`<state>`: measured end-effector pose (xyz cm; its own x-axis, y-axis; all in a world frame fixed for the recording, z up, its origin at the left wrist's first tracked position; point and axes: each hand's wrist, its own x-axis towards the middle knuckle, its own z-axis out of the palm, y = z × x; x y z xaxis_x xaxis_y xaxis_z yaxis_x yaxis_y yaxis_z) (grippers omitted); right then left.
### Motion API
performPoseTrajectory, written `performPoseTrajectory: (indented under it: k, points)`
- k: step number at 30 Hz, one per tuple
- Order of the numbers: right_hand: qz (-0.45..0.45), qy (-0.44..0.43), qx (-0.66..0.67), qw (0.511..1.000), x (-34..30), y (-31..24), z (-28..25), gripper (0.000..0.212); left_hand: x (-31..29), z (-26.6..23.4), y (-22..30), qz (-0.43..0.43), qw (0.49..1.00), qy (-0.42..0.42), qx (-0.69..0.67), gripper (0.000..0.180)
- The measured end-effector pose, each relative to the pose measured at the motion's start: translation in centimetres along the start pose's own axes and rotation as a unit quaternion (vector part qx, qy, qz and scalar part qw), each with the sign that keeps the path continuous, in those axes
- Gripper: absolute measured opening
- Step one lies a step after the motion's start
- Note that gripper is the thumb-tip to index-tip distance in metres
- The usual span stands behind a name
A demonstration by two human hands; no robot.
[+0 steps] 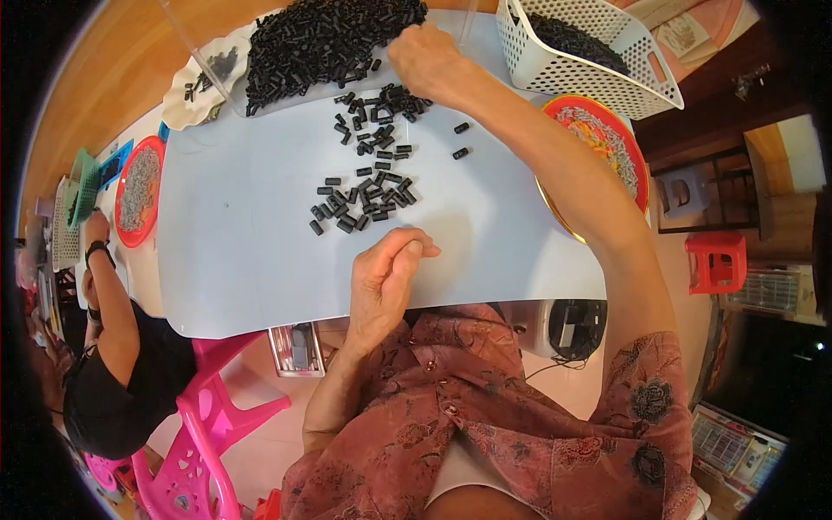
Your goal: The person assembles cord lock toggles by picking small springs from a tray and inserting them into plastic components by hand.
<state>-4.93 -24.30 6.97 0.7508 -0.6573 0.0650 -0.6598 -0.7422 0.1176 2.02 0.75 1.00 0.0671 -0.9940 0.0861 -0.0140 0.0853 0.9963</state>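
My left hand [387, 276] is closed above the near part of the pale table, thumb pressed against curled fingers; whatever it may hold is hidden. Just beyond it lies a loose cluster of small black cylindrical pieces [373, 199]. My right hand [425, 66] reaches to the far side, fingers curled down at the right end of a big heap of the same black pieces [321, 43] in a clear-sided tray. Its back faces up and hides what is in the fingers. More pieces [381, 108] spill from the tray's front edge. A pair of single pieces [461, 153] lies apart, left of my right forearm.
A white perforated basket [589, 82] of dark pieces stands at the far right. Beside my right forearm is a red-rimmed dish [640, 173] of small grey bits; a similar red dish [139, 195] is at left. A co-worker's arm [113, 321] and a pink chair [208, 433] are at left.
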Motion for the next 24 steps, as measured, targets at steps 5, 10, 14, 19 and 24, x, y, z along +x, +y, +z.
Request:
performPoseTrajectory:
  k: [5,10,14,19,24]
  points:
    - [0.015,0.022,0.037,0.999,-1.1,-0.2,1.7,0.015,-0.1,-0.4,0.1,-0.012,1.000,-0.008,0.002,0.020]
    - [0.019,0.081,0.084,0.993,-2.6,0.0,3.5,0.017,0.1,-0.1,-0.1,0.001,1.000,-0.004,-0.007,0.020]
    - [-0.004,0.129,0.170,0.977,-4.5,-2.2,3.5,0.018,0.3,0.0,0.3,0.000,1.000,-0.002,0.004,0.020]
    - [-0.008,0.139,0.157,0.978,-4.8,-4.8,4.7,0.015,0.0,0.2,0.5,-0.034,0.999,0.019,0.027,0.021]
    - [-0.013,0.201,0.188,0.961,-5.7,-5.6,4.7,0.009,0.1,0.5,0.3,-0.009,0.999,0.025,0.032,0.023]
